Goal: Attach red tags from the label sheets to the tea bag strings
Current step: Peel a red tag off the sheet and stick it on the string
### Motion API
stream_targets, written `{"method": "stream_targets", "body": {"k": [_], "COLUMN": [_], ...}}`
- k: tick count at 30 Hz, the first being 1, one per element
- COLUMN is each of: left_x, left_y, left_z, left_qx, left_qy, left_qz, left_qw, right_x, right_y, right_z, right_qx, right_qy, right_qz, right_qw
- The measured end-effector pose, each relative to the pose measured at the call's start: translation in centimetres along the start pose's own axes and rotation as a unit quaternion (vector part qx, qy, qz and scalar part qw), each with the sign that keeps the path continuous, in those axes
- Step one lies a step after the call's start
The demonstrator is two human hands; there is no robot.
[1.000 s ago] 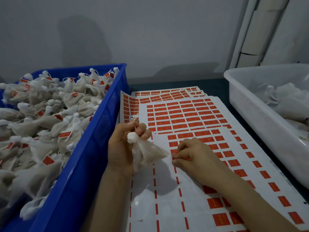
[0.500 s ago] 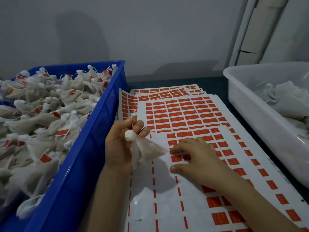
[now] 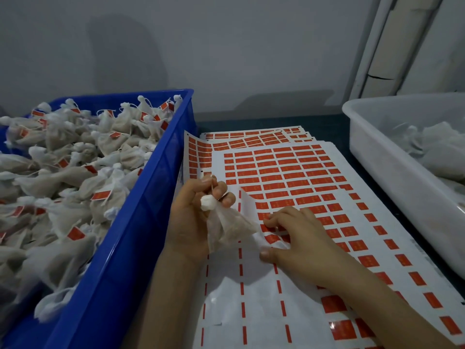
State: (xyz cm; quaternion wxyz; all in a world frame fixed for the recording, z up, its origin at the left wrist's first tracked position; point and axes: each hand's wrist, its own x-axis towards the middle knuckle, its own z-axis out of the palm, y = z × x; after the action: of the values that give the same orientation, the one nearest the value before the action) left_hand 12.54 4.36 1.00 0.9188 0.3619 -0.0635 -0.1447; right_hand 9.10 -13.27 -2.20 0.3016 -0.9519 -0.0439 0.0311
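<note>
- The left hand (image 3: 193,217) sits just below the centre of my view, its fingers curled round the knotted neck of a small white gauze tea bag (image 3: 227,229).
- The bag's body hangs out of the fist towards 4 o'clock, just above the paper.
- A thin pale string (image 3: 214,188) runs up from the knot between the thumb and the forefinger.
- The right hand (image 3: 299,238) lies at 3 o'clock of the bag, palm down on the white label sheets (image 3: 251,311). Its fingers are spread and lightly bent, and the thumb presses the paper apart from them.
- The fingertips (image 3: 270,220) rest on a row of small red rectangular tags (image 3: 281,204). I cannot tell whether one tag's edge is being lifted; that spot is blurred.
- A flap of bare backing paper (image 3: 247,200) curls upward at 12 o'clock of the bag, beside the left hand's fingers.
- The stack of sheets fans out towards 12 o'clock, and the near columns are stripped to thin red slivers.
- A blue plastic crate (image 3: 141,222) fills 9 o'clock, heaped with gauze bags already carrying red tags (image 3: 75,177).
- A white plastic tub (image 3: 392,172) stands at 3 o'clock and holds more pale gauze bags (image 3: 440,147).
</note>
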Motion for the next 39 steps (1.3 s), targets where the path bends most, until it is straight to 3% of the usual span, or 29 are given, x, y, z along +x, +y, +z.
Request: {"method": "stream_targets", "body": {"k": [5,9,15,18,20,22,26,39], "left_x": [0.3,0.8,1.3,1.6,1.5,1.7,1.3,0.9], "left_y": [-0.6,-1.6,-1.9,-1.9,-1.9,-1.9,-1.6,-1.4], "left_z": [0.0,-0.5,-1.6,-1.9,-1.9,-2.2,-1.8,-1.0], "left_qx": [0.17,0.341,0.326,0.276,0.351,0.436,0.479,0.514], "left_qy": [0.056,0.119,0.139,0.075,0.07,0.121,0.136,0.13], "left_qz": [-0.131,-0.142,-0.161,-0.184,-0.198,-0.187,-0.196,-0.2], "left_qw": [0.975,0.921,0.921,0.941,0.912,0.872,0.845,0.824], "right_x": [-0.4,-0.6,-1.1,-1.2,-1.2,-1.2,-1.1,-1.5], "right_y": [-0.1,0.2,-0.2,-0.4,-0.4,-0.3,-0.4,-1.8], "right_z": [-0.6,-0.5,-0.4,-0.5,-0.7,-1.1,-1.3,-0.9], "right_qx": [0.03,-0.04,-0.044,-0.052,-0.045,-0.027,-0.056,-0.156], "right_qy": [-0.026,-0.042,-0.003,0.001,-0.003,-0.007,0.008,-0.006], "right_qz": [0.008,0.024,0.009,0.009,0.006,0.007,0.0,-0.02], "right_qw": [0.999,0.998,0.999,0.999,0.999,1.0,0.998,0.987]}}
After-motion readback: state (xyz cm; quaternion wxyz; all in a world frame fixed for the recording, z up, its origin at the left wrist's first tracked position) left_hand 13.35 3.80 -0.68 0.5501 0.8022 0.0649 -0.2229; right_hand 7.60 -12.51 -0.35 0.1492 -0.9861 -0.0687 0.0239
